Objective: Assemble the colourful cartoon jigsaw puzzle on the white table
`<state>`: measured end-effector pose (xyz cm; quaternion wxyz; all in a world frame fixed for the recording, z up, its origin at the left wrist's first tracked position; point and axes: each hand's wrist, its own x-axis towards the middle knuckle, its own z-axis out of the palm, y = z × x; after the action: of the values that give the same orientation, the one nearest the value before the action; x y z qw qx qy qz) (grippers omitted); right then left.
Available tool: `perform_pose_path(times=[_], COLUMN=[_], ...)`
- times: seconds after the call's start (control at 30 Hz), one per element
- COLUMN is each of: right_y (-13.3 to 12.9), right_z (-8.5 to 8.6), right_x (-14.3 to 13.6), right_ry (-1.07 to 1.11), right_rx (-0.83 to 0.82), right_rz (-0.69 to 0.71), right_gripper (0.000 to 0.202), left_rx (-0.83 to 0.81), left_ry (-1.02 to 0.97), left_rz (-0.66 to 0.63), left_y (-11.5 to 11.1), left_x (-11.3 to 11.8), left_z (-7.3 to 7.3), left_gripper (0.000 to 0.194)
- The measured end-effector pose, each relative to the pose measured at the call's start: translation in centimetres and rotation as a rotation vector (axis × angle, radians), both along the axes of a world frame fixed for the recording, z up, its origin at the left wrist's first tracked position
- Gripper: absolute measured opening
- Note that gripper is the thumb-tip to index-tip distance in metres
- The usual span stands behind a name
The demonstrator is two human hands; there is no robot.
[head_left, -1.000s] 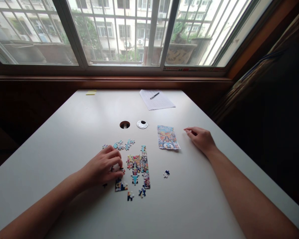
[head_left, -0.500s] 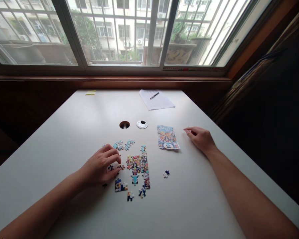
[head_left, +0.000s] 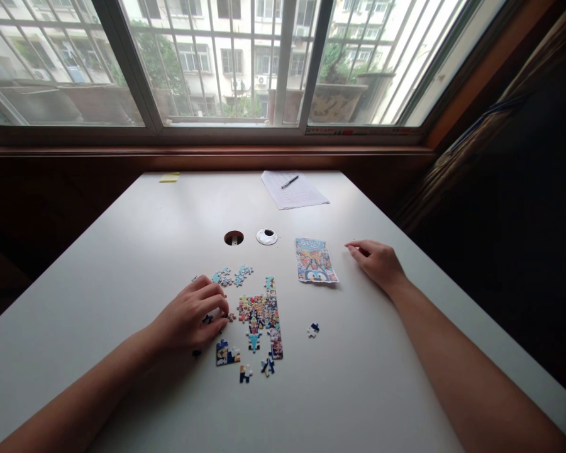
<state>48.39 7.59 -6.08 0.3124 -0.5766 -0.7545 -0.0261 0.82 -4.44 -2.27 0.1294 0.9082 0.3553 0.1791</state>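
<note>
Honestly, what I'd worry about from where I'm standing is a stray nudge. Nearest the person, two loose pieces, one [head_left: 246, 374] and another [head_left: 267, 365], lie ahead of the left hand's thumb and closer to the body, so a careless wrist sweep could skid them about. The dark piece [head_left: 197, 354] sits right beside the heel of that hand, half in its shade, so it's easy to drag or overlook. The corner section [head_left: 225, 353] is just off the thumb too, and I reckon a bump could pop it apart, since only the tabs hold it.

As for the left hand [head_left: 191, 314], it's hovering low or resting, can't tell which. Fingers are curled, thumb and fingertips near each other, but whether they're pinching a piece is too small and shadowed to call. Just past the fingertips is the joined puzzle block [head_left: 264, 308], flat on the white table [head_left: 358, 377], with ragged edges that a pushing knuckle could snag. Blue pieces [head_left: 222, 277] lie beyond the knuckles.

Farther over, the right hand [head_left: 380, 263] is loosely curled with a slim gap between thumb and index, nothing visible in it, and the picture sheet [head_left: 316, 261] lies flat off its fingertips.
</note>
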Motion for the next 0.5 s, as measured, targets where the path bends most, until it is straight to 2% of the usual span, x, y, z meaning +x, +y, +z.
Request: perform_pose_path(times=[0.5], right_y=[-0.07], right_z=[0.05], right_x=[-0.08], right_ry=[0.003], right_rx=[-0.001], right_rz=[-0.002], right_gripper=[0.022], left_rx=[-0.002], left_ry=[-0.001], left_rz=[0.019], left_y=[-0.19], left_x=[0.16], left_z=[-0.06], left_gripper=[0.006])
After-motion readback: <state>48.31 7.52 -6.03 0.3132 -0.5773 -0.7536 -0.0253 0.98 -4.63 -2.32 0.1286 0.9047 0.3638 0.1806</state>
